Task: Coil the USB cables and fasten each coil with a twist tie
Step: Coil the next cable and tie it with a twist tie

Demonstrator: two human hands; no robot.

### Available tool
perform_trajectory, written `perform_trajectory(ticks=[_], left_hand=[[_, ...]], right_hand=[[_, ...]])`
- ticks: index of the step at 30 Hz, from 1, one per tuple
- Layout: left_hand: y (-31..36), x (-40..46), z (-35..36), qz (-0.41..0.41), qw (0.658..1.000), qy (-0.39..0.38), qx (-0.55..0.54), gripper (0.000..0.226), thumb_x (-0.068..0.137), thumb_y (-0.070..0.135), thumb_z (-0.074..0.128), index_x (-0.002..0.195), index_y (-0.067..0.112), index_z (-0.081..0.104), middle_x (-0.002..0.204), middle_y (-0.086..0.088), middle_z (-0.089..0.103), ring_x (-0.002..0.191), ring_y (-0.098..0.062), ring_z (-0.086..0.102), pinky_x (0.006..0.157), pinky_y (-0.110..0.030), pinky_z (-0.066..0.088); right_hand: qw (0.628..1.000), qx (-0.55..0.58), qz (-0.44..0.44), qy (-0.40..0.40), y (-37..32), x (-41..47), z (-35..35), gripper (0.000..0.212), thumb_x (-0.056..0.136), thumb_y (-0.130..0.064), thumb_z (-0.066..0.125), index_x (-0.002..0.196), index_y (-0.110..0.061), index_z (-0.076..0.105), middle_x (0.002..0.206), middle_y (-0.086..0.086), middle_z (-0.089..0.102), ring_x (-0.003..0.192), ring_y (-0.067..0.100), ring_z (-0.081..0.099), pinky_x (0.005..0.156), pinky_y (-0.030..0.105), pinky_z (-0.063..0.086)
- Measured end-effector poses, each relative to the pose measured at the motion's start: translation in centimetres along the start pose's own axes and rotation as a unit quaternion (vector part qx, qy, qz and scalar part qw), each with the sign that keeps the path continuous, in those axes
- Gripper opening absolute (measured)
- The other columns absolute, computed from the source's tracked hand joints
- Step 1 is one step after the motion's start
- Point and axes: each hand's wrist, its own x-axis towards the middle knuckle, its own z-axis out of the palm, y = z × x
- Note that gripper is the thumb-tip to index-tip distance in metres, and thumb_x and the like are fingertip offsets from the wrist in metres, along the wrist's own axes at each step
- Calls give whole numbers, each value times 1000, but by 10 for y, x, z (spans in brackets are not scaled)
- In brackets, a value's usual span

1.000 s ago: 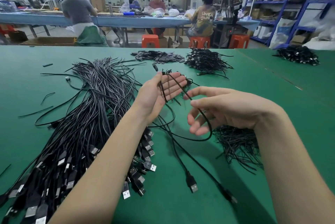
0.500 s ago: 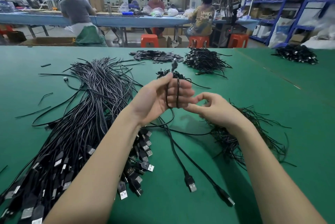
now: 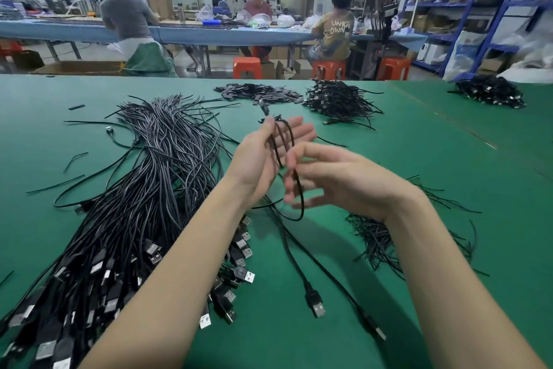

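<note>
The left hand [image 3: 269, 153] is raised over the green table [image 3: 419, 141], palm turned inward and fingers nearly straight, with loops of a black cable [image 3: 299, 192] lying across them under the thumb. The right hand [image 3: 335, 180] sits just beside it, fingers curled round the cable's hanging loop. Both plugs trail on the table below.

A green table [image 3: 389, 323] carries a cable bundle [image 3: 125, 219], twist ties [image 3: 377, 237], two coil heaps [image 3: 338, 98] and flat black pieces [image 3: 257, 92].
</note>
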Motion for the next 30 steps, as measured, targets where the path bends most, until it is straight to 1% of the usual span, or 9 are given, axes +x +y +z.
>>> perform_trajectory(ticks=[2, 6, 9, 12, 14, 16, 20, 26, 30], left_hand=[[6, -1, -3, 8, 996, -5, -85, 54, 110, 34, 19, 128, -1, 56, 123, -18, 69, 117, -27, 66, 92, -32, 56], [14, -6, -1, 6, 986, -42, -160, 54, 109, 31, 22, 124, -5, 60, 122, -19, 69, 113, -28, 67, 90, -32, 57], [19, -9, -2, -3, 981, -77, -176, 56, 109, 29, 25, 111, -2, 71, 110, -15, 74, 102, -25, 72, 80, -29, 59], [21, -9, -6, -7, 993, -78, -94, 58, 108, 30, 27, 99, 4, 77, 100, -13, 76, 92, -23, 74, 73, -27, 59], [20, -10, -10, -18, 997, -79, -16, 59, 107, 32, 27, 93, 8, 79, 93, -12, 76, 84, -22, 75, 68, -26, 58], [17, -10, -11, -39, 993, -93, 63, 60, 107, 32, 27, 89, 9, 79, 91, -13, 76, 82, -24, 75, 66, -26, 59], [9, -9, -4, -95, 975, -133, 150, 56, 108, 32, 28, 98, 1, 73, 100, -24, 74, 93, -35, 74, 74, -32, 61], [5, -7, -8, -107, 953, -111, 262, 50, 109, 31, 31, 105, 1, 70, 99, -18, 76, 96, -25, 73, 85, -33, 60], [-1, -7, -5, -108, 957, -93, 251, 48, 109, 31, 33, 114, -4, 66, 108, -19, 74, 104, -29, 72, 93, -40, 57]], right_hand=[[998, 37, 27, -52, 14, -2, -5, 10, 101, -2, 49, 104, -11, 53, 94, 12, 62, 91, 28, 64, 91, 45, 55], [993, 83, 33, -73, 39, -3, -18, 16, 94, -1, 61, 95, -14, 52, 90, 11, 63, 88, 26, 63, 81, 31, 57], [998, 37, 38, 18, 52, 2, -23, 20, 95, -8, 67, 90, -17, 49, 81, 7, 65, 74, 18, 62, 69, 25, 52], [980, -81, 26, 179, 58, 9, -26, 26, 94, -25, 72, 89, -19, 47, 63, -5, 54, 55, 12, 45, 54, 20, 38], [967, -78, 13, 244, 55, 13, -27, 29, 92, -30, 73, 89, -22, 46, 61, -9, 45, 52, 12, 36, 48, 21, 31], [960, -19, 6, 281, 49, 16, -29, 25, 94, -26, 71, 90, -23, 47, 61, -10, 50, 48, 9, 38, 43, 17, 28], [960, 86, -10, 265, 29, 15, -27, 15, 100, -15, 56, 91, -25, 51, 68, -12, 66, 48, 7, 45, 39, 15, 31], [959, -90, -9, 270, 1, 8, -16, 20, 100, -8, 47, 97, -24, 60, 92, 0, 61, 46, 4, 42, 44, 16, 32], [965, -106, -37, 236, -12, 4, -7, 24, 101, -1, 42, 100, -17, 60, 101, 5, 63, 50, 7, 46, 46, 18, 36]])
